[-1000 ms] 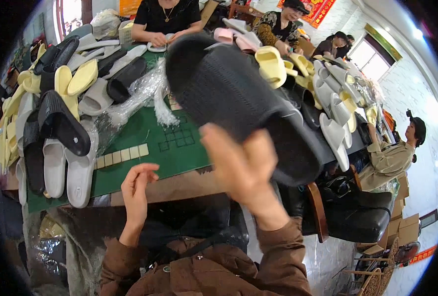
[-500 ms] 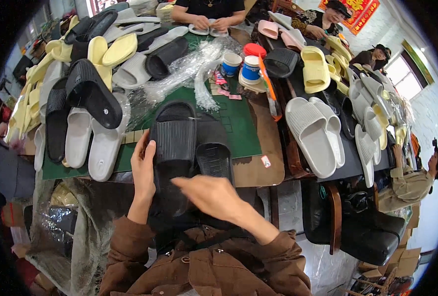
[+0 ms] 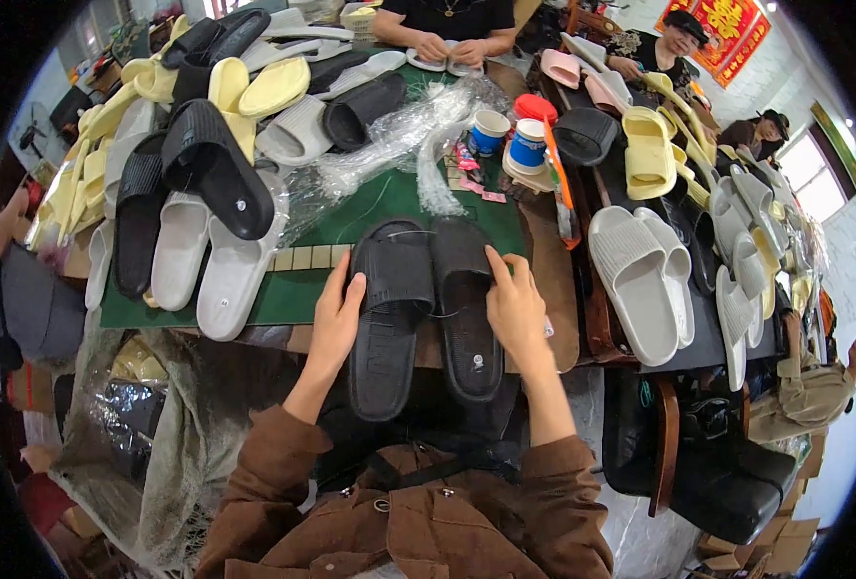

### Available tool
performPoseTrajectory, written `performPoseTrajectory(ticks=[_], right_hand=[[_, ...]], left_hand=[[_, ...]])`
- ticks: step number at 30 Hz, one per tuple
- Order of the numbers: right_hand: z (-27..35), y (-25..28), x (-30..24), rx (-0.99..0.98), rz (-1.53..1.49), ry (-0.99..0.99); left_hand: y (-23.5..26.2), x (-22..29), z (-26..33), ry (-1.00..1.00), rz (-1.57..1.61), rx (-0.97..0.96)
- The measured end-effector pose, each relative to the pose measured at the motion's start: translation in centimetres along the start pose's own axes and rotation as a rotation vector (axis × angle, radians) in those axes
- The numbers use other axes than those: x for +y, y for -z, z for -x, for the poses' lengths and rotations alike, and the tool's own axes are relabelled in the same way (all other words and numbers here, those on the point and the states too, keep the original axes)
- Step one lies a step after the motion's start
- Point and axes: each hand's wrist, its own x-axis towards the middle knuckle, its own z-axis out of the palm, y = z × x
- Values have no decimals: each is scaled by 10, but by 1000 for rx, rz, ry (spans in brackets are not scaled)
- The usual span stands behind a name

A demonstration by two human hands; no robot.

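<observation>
A pair of black slide slippers is held up side by side at the table's near edge, toes pointing away from me. My left hand [image 3: 339, 311] grips the left slipper [image 3: 386, 347] by its outer side, near the strap. On the other side my right hand [image 3: 517, 304] holds the right slipper [image 3: 469, 338] by its strap's outer edge. A thin clear loop joins the two straps. A small round pale sticker [image 3: 477, 361] shows on the right slipper's heel. Both hands are closed on the pair, and the fingers beneath are hidden.
Grey slippers [image 3: 230, 280], black slippers [image 3: 218, 174] and yellow ones pile up at the left. Clear plastic bags [image 3: 370, 159] and blue-white cups [image 3: 527, 150] stand mid-table on a green mat [image 3: 351, 207]. More grey slippers [image 3: 633, 285] lie right. A co-worker's hands [image 3: 447, 50] work opposite.
My right hand has gone from above the slippers to the right slipper's side. The slippers now lie level with each other, both heels toward me, and the view has shifted slightly.
</observation>
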Motion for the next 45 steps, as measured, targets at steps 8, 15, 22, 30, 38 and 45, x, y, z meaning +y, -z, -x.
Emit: performPoseTrajectory(ticks=[8,15,22,30,38,45], right_hand=[[-6,26,-17,107,-268,154],[-19,20,-71,-276,-1188,-180],[-13,41,-71,-354,-1553,-173],[-1,45,-71,-198,-1604,29],[1,53,-68,17,-1439,-65],[3,60,-20,250,-1406,-208]], left_hand=[[12,52,-3,-312,-171,68],[-20,59,22,-800,-563,-268],[-5,81,24,-653,-518,-259],[0,103,30,-658,-497,-319],[8,124,27,-677,-373,-398],[38,140,33,-571,-35,-855]])
